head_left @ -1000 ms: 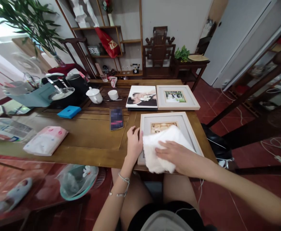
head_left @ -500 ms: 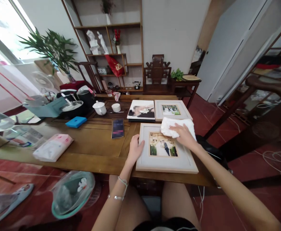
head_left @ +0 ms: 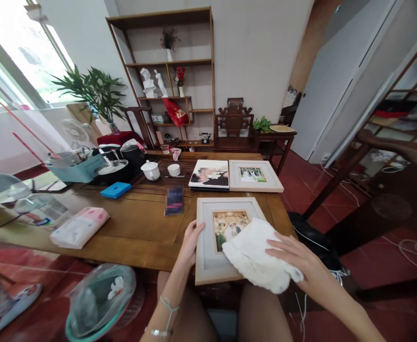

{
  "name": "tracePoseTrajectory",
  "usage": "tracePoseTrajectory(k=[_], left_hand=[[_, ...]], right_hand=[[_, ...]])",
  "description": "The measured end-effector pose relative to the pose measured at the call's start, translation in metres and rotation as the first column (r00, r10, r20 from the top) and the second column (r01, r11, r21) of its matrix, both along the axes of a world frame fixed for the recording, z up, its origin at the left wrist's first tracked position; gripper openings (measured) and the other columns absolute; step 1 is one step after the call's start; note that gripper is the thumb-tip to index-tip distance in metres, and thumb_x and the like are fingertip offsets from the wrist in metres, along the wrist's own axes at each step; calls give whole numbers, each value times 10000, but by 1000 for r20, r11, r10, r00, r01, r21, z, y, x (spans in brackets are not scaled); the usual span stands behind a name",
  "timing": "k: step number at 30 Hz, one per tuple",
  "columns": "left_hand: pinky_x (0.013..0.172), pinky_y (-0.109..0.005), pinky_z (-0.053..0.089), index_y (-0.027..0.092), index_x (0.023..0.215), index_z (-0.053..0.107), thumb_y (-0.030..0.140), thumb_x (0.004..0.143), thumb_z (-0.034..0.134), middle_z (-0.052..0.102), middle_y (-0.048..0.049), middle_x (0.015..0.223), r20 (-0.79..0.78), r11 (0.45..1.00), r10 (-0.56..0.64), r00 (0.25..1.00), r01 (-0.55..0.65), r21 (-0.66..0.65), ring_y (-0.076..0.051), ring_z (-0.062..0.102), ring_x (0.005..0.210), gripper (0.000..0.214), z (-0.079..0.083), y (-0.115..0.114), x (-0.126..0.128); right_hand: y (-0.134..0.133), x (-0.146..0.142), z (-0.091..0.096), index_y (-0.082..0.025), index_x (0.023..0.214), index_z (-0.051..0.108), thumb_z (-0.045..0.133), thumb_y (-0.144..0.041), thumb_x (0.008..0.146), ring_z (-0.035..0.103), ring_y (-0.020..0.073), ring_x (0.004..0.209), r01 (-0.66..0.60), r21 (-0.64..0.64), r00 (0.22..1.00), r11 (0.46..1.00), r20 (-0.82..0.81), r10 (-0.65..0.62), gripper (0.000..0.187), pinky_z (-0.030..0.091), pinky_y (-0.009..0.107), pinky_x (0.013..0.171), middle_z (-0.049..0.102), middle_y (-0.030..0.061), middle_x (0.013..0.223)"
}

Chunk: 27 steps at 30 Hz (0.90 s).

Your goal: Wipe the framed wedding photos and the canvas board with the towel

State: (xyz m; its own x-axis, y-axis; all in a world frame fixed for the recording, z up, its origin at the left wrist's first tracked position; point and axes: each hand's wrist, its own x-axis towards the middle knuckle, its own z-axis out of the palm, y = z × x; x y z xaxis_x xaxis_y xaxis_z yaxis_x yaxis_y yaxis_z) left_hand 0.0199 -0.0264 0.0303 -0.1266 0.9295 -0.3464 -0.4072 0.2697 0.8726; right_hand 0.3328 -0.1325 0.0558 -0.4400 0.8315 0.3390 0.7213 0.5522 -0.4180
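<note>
White terry cloth [head_left: 261,259] sits bunched over the 4 o'clock corner of the nearest picture frame [head_left: 205,259], covering the bottom right of the photo and hanging a bit past the frame's near edge. The right hand [head_left: 294,259] lies flat on top of the cloth, fingers spread and relaxed, pressing down rather than gripping it. The left hand [head_left: 190,237] is at the frame's 9 o'clock edge, fingers curled over the pale border and clamped on it. The frame itself lies face up at the near edge of the wooden table [head_left: 140,228], sticking out slightly over the person's lap.

Other stuff, going round from that frame:
- 12 o'clock: a second framed photo [head_left: 254,175], flat on the table, well apart from it
- 11 o'clock: a photo album [head_left: 209,173] right beside the second frame, edges touching
- 10 o'clock: a phone [head_left: 174,200] lying face up, just beside the near frame's top corner
- further out at 10 o'clock: a white teapot [head_left: 150,170] and a small cup [head_left: 174,169] on the tea tray
- 9 o'clock: a pack of tissues [head_left: 80,227], with a blue box [head_left: 115,190] behind it
- 8 o'clock, down on the floor: a bin [head_left: 99,304] lined with a clear bag
</note>
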Motion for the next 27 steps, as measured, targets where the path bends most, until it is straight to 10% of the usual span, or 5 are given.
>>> tracePoseTrajectory(k=[6, 12, 18, 23, 27], left_hand=[[524, -235, 535, 202, 972, 616, 287, 583, 807, 701, 26, 729, -127, 943, 324, 938, -308, 130, -133, 644, 528, 442, 44, -28, -52], [490, -242, 566, 250, 870, 664, 225, 617, 740, 707, 46, 726, -167, 821, 556, 814, -506, 262, -145, 641, 550, 265, 100, -30, -102], [567, -265, 589, 188, 866, 664, 279, 566, 774, 675, 32, 662, -124, 909, 318, 940, -265, 323, -140, 633, 533, 332, 126, 33, -71], [625, -297, 575, 153, 906, 635, 345, 621, 732, 690, -23, 714, -219, 925, 29, 975, 57, 376, -189, 680, 648, 357, 135, 132, -2], [652, -321, 550, 112, 887, 641, 404, 702, 713, 711, -98, 768, -675, 880, -138, 725, 403, 253, -211, 683, 686, 354, 134, 216, 50]], right_hand=[[3, 16, -38, -325, 1355, 562, 383, 16, 798, 429, 236, 1362, 153, 159, 983, 975, -124, -134, 677, 410, 494, 1098, 564, 35, 1402], [29, -4, -8, -344, 1340, 574, 775, -349, 745, 355, 352, 1400, -21, -258, 987, 966, -159, -21, 628, 289, 598, 1134, 475, 72, 1485], [109, -21, 70, -282, 1442, 437, 458, -601, 919, 649, 280, 1072, -189, -472, 658, 861, -712, -246, 614, 613, 445, 784, 562, 134, 1385], [172, -7, 82, -194, 1295, 574, 607, -497, 847, 677, 230, 801, 243, -459, 761, 855, -456, -461, 542, 554, 280, 449, 663, 132, 1188], [212, 32, 72, -155, 1158, 638, 515, -344, 886, 658, 199, 685, 573, -270, 766, 774, -159, -623, 353, 506, 273, 526, 716, 106, 1009]])
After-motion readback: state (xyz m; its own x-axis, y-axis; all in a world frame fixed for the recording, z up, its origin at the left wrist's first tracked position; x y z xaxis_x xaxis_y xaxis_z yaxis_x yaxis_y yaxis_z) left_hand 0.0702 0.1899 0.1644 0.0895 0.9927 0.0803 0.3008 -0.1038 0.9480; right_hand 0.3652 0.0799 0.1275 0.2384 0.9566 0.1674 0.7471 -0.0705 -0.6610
